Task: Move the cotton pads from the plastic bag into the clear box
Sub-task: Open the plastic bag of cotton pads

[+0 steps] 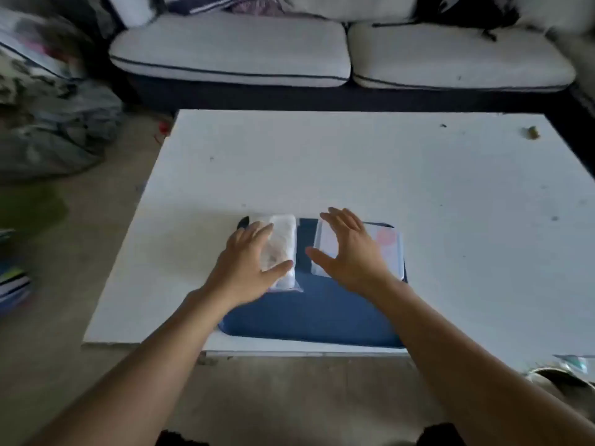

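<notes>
A plastic bag of white cotton pads (283, 239) lies on the left part of a dark blue mat (315, 313) on the white table (322, 162). My left hand (248, 265) is spread over the bag with straight fingers, the thumb along its near end. The clear box (391, 243), flat with a pale lid and a pink mark, sits on the right part of the mat. My right hand (349, 249) hovers over the box's left half, fingers spread and straight. Whether either hand touches its object I cannot tell.
A grey-cushioned sofa (289, 49) runs behind the table. Piled clothes and bags (54, 123) lie on the floor at left. A small brown scrap (533, 132) sits near the table's far right corner. A round object (560, 379) lies on the floor at lower right.
</notes>
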`<state>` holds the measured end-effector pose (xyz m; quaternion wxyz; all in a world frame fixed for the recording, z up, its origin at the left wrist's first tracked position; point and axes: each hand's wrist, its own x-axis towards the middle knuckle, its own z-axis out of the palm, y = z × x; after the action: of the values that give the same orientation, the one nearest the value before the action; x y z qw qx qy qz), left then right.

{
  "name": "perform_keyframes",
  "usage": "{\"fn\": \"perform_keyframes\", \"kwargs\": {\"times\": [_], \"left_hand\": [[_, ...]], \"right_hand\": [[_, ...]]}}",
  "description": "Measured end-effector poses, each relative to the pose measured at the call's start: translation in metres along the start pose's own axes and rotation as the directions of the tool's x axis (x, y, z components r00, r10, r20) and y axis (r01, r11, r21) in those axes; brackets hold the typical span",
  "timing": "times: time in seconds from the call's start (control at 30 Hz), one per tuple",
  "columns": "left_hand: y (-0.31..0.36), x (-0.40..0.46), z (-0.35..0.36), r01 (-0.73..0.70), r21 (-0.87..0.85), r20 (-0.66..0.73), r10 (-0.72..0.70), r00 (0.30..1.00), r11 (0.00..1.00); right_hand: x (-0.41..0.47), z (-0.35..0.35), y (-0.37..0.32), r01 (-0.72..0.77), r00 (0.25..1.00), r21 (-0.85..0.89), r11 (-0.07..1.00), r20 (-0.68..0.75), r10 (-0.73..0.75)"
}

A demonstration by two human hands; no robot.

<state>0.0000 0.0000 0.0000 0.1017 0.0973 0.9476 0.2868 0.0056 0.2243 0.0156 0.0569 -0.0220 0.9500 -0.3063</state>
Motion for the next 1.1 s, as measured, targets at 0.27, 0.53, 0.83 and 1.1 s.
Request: {"fn": "perform_keyframes", "kwargs": {"times": [0.27,0.53,0.83,1.1], "left_hand": [[-0.046,0.000,0.062,-0.154,0.118,-0.112,0.168,0.979,0.981],[-0.023,-0.049,0.021,-0.016,-0.011,-0.191,0.013,0.981,1.000],[0.038,-0.047,-0.010,-0.050,-0.212,-0.424,-0.046,0.905,0.976],[0.027,-0.015,0.001,-0.144,-0.348,-0.554,-0.079,0.829,0.926]], "right_hand": [[0.002,0.062,0.040,0.155,0.986,-0.463,0.873,0.024,-0.163],[-0.037,0.031,-0.014,0.187,0.982,-0.148,0.971,0.037,-0.184],[-0.062,0.013,-0.022,0.143,0.984,0.007,0.990,-0.105,-0.142],[-0.020,0.000,-0.034,0.176,0.984,-0.092,0.980,0.019,-0.175]]}}
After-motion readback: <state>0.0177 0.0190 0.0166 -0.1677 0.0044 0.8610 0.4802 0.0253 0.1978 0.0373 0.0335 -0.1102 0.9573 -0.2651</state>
